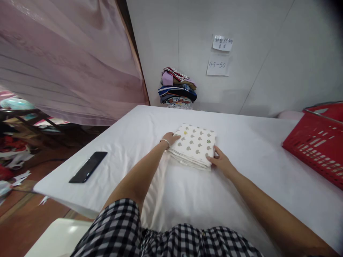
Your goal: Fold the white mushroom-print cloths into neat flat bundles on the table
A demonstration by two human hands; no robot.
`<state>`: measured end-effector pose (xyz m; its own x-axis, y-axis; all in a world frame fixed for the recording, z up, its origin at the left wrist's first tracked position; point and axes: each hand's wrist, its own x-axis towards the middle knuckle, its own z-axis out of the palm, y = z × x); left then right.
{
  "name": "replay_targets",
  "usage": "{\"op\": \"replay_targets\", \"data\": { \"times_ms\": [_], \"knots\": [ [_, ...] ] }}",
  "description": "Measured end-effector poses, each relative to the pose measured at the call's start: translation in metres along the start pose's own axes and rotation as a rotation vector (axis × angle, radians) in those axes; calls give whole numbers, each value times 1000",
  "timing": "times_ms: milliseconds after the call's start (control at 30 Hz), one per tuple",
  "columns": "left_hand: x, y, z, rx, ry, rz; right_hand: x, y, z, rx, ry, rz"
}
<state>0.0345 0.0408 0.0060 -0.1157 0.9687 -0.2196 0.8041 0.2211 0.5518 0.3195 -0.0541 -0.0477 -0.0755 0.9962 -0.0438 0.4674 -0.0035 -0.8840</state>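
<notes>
So I've got one folded cloth (194,144) sitting around the middle of the tabletop (257,157), squared off into a thick little pad with the layers showing along the near edge. Soft-looking white fabric, rows of grey-beige rounded motifs plus a small yellow spot and a ringed greenish one.

Both hands are on it. My left hand (168,140) has the left edge, fingers bent and thumb over the top. My right hand (220,159) has the near right corner, thumb on the print and fingers against the side. Each grip is closed loosely on the cloth, though I can't tell how far my fingers go underneath. One pale bracelet (165,143) on my left wrist.

The tabletop has a smooth white covering, a bit wrinkled on the left, where one glossy black phone (89,167) lies flat. Off to my right there's one red plastic basket (316,141) with slotted sides and a thin handle.

Past the far edge there's one messy pile of fabrics (178,87), mixed colours and patterns, and two paper notes (218,66) on the plain pale wall (254,32). One shiny pink curtain (72,53) hangs on the left.
</notes>
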Motion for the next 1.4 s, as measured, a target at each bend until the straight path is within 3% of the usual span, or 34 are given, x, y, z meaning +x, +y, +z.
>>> {"op": "replay_targets", "data": {
  "times_ms": [100, 233, 300, 400, 567, 767, 1000, 1133, 1300, 1400],
  "knots": [
    [0, -13, -8, 14, -43, -42, -12, -6, 1, -150, 10, -20],
    [-10, -19, -6, 13, 1, -44, 2, -33, -12, -394, 147, -140],
    [-16, -19, 1, 43, 42, -37, 15, -51, -12, -494, 132, -244],
    [-23, -23, 13, 105, 86, 15, 28, -69, 6, -643, 20, -376],
    [-24, -31, 23, 168, 121, 63, 28, -60, 38, -875, -221, -394],
    [-22, -32, 22, 187, 123, 46, 16, -61, 32, -869, -228, -373],
    [-21, -29, 22, 178, 129, 58, -15, -57, 41, -900, -249, -551],
    [-21, -29, 17, 91, 101, 13, -8, -51, 32, -747, -275, -497],
    [-23, -34, 3, 55, 61, -27, 40, -42, -12, -492, 55, -212],
    [-25, -35, -6, 118, 15, -21, 77, -33, -36, -403, 150, 1]
  ]
}}
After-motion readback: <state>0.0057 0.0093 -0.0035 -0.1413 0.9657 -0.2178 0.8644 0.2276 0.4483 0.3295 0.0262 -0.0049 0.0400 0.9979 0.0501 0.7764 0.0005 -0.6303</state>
